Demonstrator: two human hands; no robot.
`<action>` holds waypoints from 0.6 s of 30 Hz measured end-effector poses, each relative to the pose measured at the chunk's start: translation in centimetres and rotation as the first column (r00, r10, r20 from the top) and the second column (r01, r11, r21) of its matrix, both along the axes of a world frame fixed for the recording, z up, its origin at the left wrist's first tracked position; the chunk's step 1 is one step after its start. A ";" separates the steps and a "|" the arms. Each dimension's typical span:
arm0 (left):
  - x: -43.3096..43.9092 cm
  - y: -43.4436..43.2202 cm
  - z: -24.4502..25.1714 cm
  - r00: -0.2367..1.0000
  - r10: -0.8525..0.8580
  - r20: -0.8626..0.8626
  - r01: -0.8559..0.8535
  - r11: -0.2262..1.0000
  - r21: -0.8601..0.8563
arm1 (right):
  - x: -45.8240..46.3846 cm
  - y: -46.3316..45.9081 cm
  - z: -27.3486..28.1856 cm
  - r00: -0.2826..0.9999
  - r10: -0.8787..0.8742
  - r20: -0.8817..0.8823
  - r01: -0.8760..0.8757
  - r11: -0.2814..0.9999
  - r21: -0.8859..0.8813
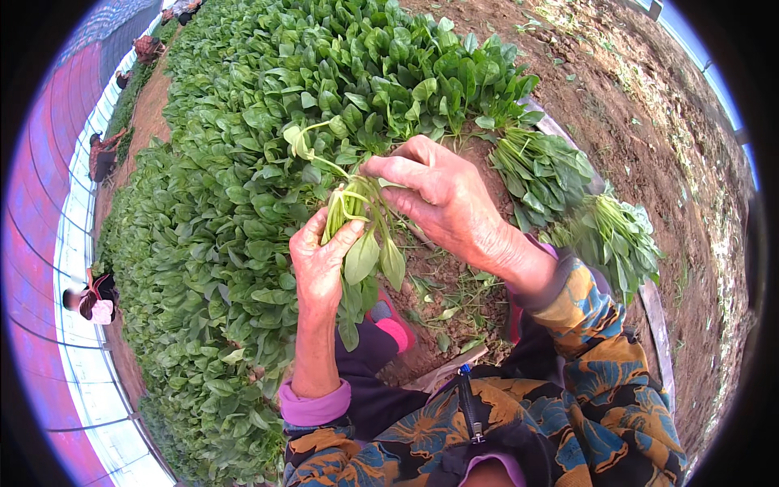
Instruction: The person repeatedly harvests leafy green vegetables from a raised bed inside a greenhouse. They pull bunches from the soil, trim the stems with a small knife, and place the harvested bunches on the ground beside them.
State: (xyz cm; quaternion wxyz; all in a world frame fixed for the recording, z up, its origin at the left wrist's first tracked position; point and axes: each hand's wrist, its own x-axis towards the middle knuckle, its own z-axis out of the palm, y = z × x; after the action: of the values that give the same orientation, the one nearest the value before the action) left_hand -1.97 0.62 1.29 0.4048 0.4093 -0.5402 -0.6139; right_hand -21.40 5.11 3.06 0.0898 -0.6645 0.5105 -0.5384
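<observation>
A small bunch of spinach [364, 246] is gripped in my left hand [319, 255], its pale stems upward and several leaves hanging down below the thumb. My right hand [441, 198] is bent over the top of the bunch, thumb and fingers close together at the stems. A thin stalk with pale leaves [298, 141] sticks out to the upper left from there. Whether the right fingertips pinch that stalk is hard to make out. Dense spinach plants [243, 182] grow just beyond and to the left of both hands.
Two piles of cut spinach [541, 173] [618, 237] lie on the right along a narrow board [656, 329]. Leaf scraps [453, 310] litter the soil between my feet. A bare dirt strip [645, 122] runs at far right. Several people [100, 298] are along the left greenhouse wall.
</observation>
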 end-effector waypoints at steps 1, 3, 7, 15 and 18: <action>-0.4 0.3 0.1 0.999 -0.024 0.031 0.024 1.000 -0.013 | -0.1 0.0 0.0 0.999 -0.008 -0.038 0.007 1.000 -0.021; -0.8 0.7 0.1 0.993 -0.063 0.099 0.068 0.997 -0.040 | -0.2 0.3 -0.1 0.999 -0.004 -0.050 0.005 1.000 0.023; -0.9 0.9 -0.3 0.989 -0.099 0.111 0.103 0.994 -0.032 | -0.4 0.1 -0.7 0.998 -0.038 -0.048 0.041 0.997 0.066; -0.4 0.6 -0.4 0.951 -0.102 0.291 0.158 0.972 -0.175 | -2.6 -0.3 -1.3 0.994 -0.065 -0.088 0.074 0.993 0.095; -0.9 1.1 -0.3 0.930 -0.085 0.357 0.172 0.960 -0.219 | -1.7 -0.4 -2.1 0.996 0.074 0.041 -0.081 0.972 0.220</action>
State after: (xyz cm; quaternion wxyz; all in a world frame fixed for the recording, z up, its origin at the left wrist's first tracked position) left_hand -2.92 1.75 0.98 0.3102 0.4202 -0.7006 -0.4862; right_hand -23.11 4.73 0.97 0.1925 -0.6607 0.5394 -0.4852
